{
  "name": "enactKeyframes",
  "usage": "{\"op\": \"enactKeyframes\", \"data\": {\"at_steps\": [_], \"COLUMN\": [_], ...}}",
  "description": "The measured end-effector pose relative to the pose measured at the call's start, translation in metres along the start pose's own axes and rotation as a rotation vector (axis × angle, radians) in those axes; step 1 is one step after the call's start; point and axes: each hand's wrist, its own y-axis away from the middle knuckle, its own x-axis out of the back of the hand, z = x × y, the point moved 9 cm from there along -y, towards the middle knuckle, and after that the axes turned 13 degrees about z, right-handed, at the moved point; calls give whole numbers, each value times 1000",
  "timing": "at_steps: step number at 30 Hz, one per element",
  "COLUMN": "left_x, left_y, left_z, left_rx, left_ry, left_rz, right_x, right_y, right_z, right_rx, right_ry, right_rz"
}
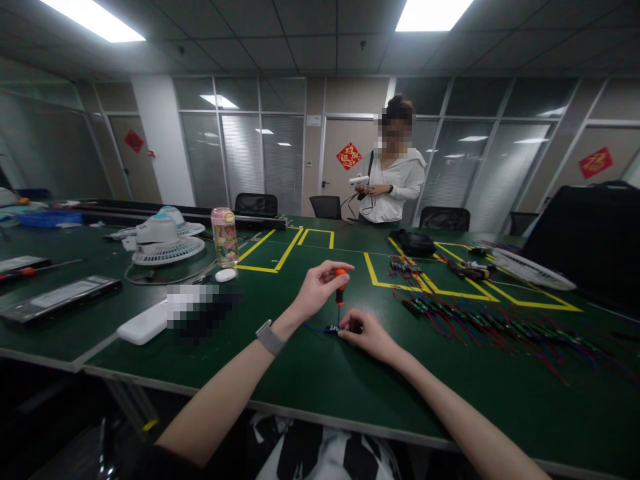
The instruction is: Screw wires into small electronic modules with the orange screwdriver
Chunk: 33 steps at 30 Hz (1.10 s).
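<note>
My left hand (323, 288) grips the orange and black handle of a screwdriver (341, 293), held upright with its tip pointing down. Under the tip lies a small circuit board (332, 329) with a blue wire running off to its left. My right hand (369, 335) pinches the board's right end against the green table (300, 380); its thumb and forefinger are close together there. Whether the tip sits in a screw is too small to tell.
Many wired circuit boards (480, 323) lie in a row on the right. A pink-lidded bottle (225, 238), white fan parts (163, 240) and a white power bank (145, 323) stand or lie on the left. Across the table a person (393, 173) holds a white device.
</note>
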Motion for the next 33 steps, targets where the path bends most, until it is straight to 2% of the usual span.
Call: {"op": "enactKeyframes", "data": {"at_steps": [5,10,12,15,17,19,22,24,27,29,33], "left_x": [-6,-8,-7,5,8,2,-9,-5,1,-1,-13], "left_y": [1,3,3,3,4,4,4,3,2,3,5], "left_z": [-5,-6,-3,9,16,14,7,6,12,14,5], "left_rx": [106,91,27,-156,-231,-198,-64,-50,-126,-137,-6], "left_ry": [188,164,76,-155,-240,-167,17,-2,-114,-108,54], "left_rz": [-72,-89,-67,82,129,40,-97,-54,27,-16,-171], "right_x": [0,0,0,0,0,0,1,1,0,0,-1], "right_y": [1,1,0,0,0,0,0,0,0,0,0], "right_z": [0,1,2,2,2,1,1,1,2,2,3], "right_rx": [-12,-6,-4,9,15,16,8,2,2,8,18], "right_ry": [-5,-14,-13,-7,-3,-4,-4,0,-2,-12,-19], "right_rz": [-3,1,6,7,11,13,17,19,15,10,6]}}
